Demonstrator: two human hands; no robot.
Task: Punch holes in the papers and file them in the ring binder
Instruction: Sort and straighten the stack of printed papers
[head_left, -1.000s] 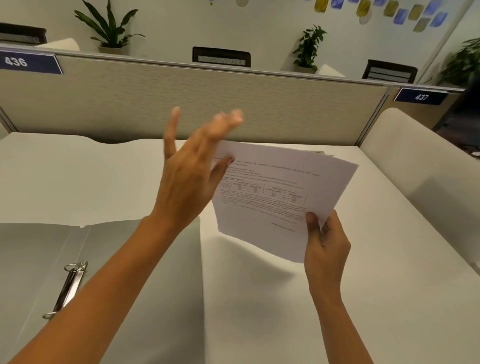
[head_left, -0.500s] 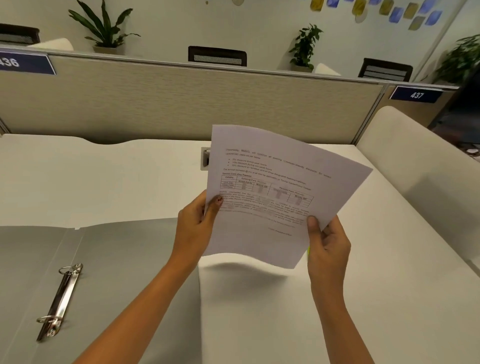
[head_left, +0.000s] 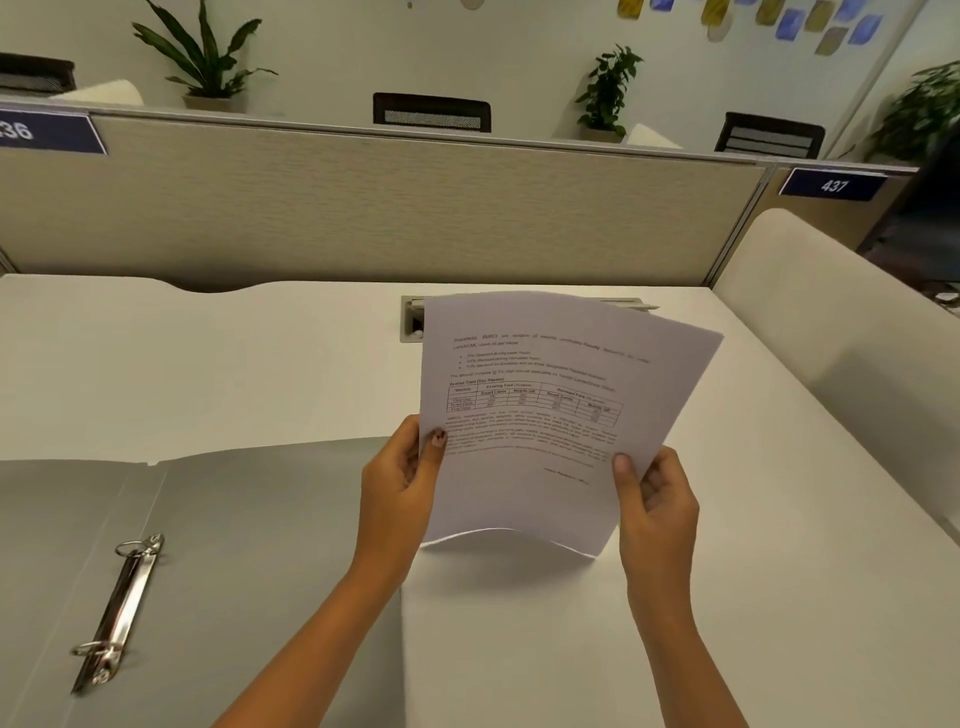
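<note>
Printed white paper sheets (head_left: 550, 415) are being held upright just right of the open grey plastic ring binder (head_left: 249, 545). Misalignment is the likely fault: the bottom edge is bowing, so the sheets may be slipping apart and the punched holes missing the binder's chrome rings (head_left: 117, 613). The left hand (head_left: 400, 493) is pinching the left edge and the right hand (head_left: 657, 501) the right edge. Most of the stack is rising above both grips.

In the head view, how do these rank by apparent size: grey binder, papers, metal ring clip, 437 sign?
1. grey binder, partly out of frame.
2. papers.
3. metal ring clip and 437 sign look about alike; the sign sits farther away, so I leave them unranked.
</note>
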